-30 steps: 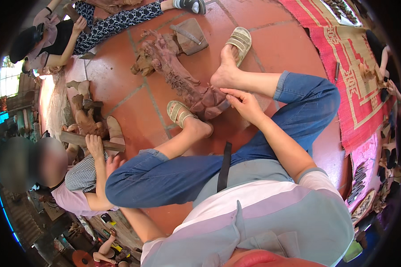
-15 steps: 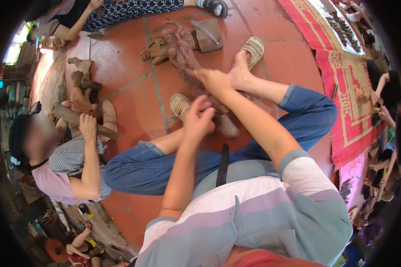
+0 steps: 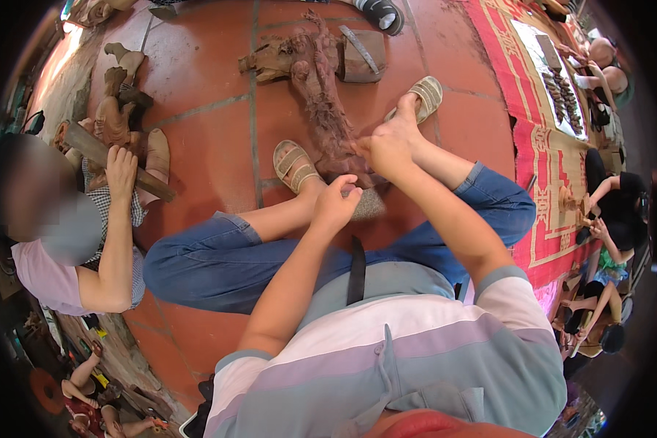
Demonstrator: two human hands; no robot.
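A long reddish-brown wood carving (image 3: pixel 315 87) with gnarled, knotted relief lies on the floor between my feet, its near end close to my hands. My right hand (image 3: pixel 388 155) is over the right side of that near end, its fingers drawn together and touching or almost touching the wood; what they pinch is hidden. My left hand (image 3: pixel 334 208) hangs left of the near end, fingers curled in and thumb close to the forefinger. Whether something small is in it cannot be made out. Below the carving's end is a grey, grainy block (image 3: pixel 369 206).
The carving's far part rests on a rough wood piece (image 3: pixel 270 60). Beside it, a flat strip (image 3: pixel 360 50) lies on a wood block (image 3: pixel 358 67). Leftward, a person (image 3: pixel 102 248) holds a wooden bar (image 3: pixel 87 146) by a carved figure (image 3: pixel 113 120). A red patterned mat (image 3: pixel 522 146) lies right.
My right hand has come nearer along the carving, toward its near end. The left hand, blurred before, is lower and steadier with its fingers curled. The whole view has shifted slightly.
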